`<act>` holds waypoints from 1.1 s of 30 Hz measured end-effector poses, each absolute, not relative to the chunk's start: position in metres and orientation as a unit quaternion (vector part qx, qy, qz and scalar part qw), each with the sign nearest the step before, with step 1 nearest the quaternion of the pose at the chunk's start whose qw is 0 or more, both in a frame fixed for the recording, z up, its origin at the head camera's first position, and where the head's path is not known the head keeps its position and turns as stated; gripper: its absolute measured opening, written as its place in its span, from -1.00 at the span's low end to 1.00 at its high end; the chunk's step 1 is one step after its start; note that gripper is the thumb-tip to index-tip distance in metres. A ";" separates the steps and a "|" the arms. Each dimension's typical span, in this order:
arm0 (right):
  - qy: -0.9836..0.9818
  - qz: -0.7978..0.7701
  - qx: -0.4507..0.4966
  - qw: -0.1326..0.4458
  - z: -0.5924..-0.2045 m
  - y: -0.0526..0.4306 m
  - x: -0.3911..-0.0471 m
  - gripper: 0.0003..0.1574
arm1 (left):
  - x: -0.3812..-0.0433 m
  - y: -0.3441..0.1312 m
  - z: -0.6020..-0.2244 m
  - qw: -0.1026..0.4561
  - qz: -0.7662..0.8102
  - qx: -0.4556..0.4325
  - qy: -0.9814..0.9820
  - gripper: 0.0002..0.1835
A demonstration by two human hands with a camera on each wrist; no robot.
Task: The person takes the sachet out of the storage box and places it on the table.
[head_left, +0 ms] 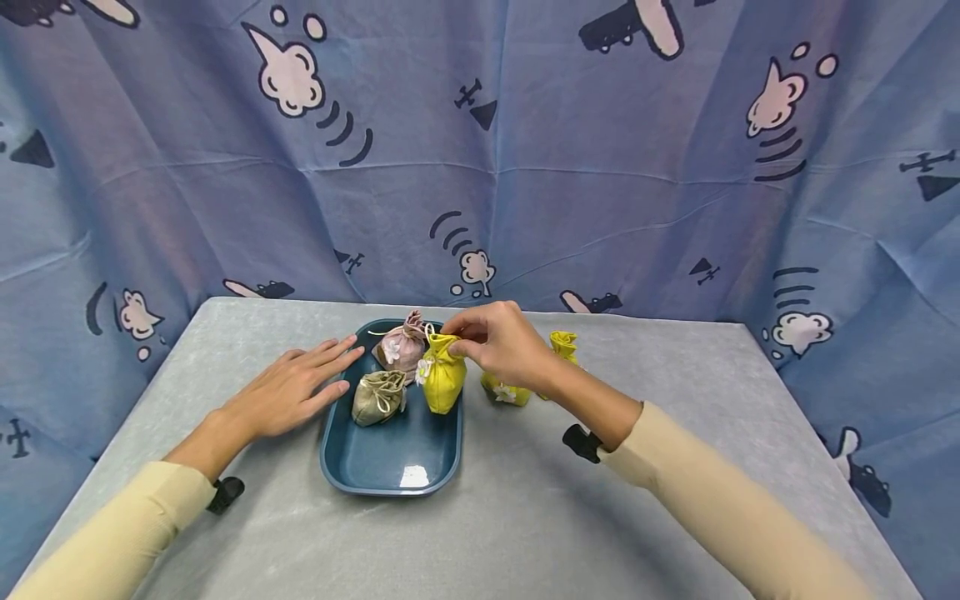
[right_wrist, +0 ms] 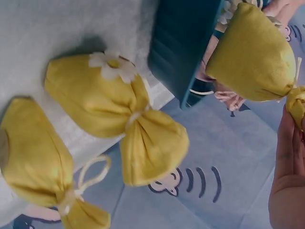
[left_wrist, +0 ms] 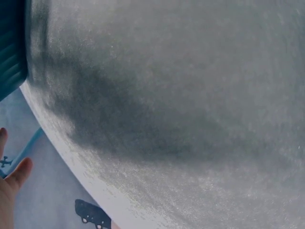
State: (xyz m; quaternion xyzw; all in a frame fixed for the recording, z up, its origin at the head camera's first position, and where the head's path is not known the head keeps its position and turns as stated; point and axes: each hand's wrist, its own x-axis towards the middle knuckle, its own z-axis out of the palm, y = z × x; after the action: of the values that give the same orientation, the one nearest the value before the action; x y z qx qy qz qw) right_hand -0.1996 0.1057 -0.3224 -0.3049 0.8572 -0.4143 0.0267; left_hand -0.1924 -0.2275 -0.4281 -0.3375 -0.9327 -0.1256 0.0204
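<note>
My right hand (head_left: 504, 340) pinches the gathered neck of a yellow drawstring pouch (head_left: 444, 382), which hangs over the right side of a blue tray (head_left: 392, 482). In the right wrist view the same hand (right_wrist: 289, 191) holds that pouch (right_wrist: 252, 57) by its top. Inside the tray are a pink pouch (head_left: 402, 350) and an olive-green pouch (head_left: 377, 398). With fingers stretched out, my left hand (head_left: 296, 388) rests at the tray's left rim. Only part of the left hand (left_wrist: 10, 188) shows in the left wrist view.
Right of the tray lie two more yellow pouches, one with a white flower (right_wrist: 112, 67) and another (right_wrist: 35, 148) beside it. A grey cloth-covered table (head_left: 525, 525) bears everything. Behind it hangs a blue patterned curtain (head_left: 420, 108).
</note>
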 end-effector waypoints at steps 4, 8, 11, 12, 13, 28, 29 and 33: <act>0.850 -0.419 -0.318 0.022 -0.313 0.111 -0.196 -0.78 | -0.192 -0.227 -0.428 0.020 -0.127 -0.337 -0.933 -0.39; 0.849 -0.414 -0.329 0.009 -0.306 0.117 -0.192 -0.77 | -0.192 -0.227 -0.428 0.021 -0.126 -0.338 -0.933 -0.39; 0.852 -0.408 -0.330 0.001 -0.302 0.122 -0.188 -0.76 | -0.192 -0.227 -0.428 0.020 -0.125 -0.337 -0.933 -0.39; 0.852 -0.407 -0.328 0.001 -0.301 0.124 -0.188 -0.77 | -0.192 -0.227 -0.428 0.019 -0.125 -0.336 -0.933 -0.39; 0.854 -0.406 -0.326 0.000 -0.301 0.126 -0.187 -0.77 | -0.192 -0.227 -0.428 0.019 -0.125 -0.336 -0.933 -0.39; 0.856 -0.401 -0.326 0.005 -0.308 0.158 -0.176 -0.75 | -0.191 -0.227 -0.429 0.020 -0.125 -0.335 -0.934 -0.39; 0.858 -0.398 -0.325 0.006 -0.310 0.160 -0.175 -0.74 | -0.191 -0.227 -0.428 0.021 -0.125 -0.335 -0.934 -0.39; 0.860 -0.393 -0.326 0.016 -0.316 0.164 -0.173 -0.74 | -0.191 -0.226 -0.428 0.022 -0.125 -0.335 -0.934 -0.39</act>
State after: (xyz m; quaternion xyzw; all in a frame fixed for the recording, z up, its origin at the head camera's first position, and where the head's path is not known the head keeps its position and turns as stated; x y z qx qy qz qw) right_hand -0.1730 0.1643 -0.3162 -0.3255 0.8598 -0.3931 0.0157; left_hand -0.1908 -0.2264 -0.4282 -0.3354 -0.9336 -0.1246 0.0220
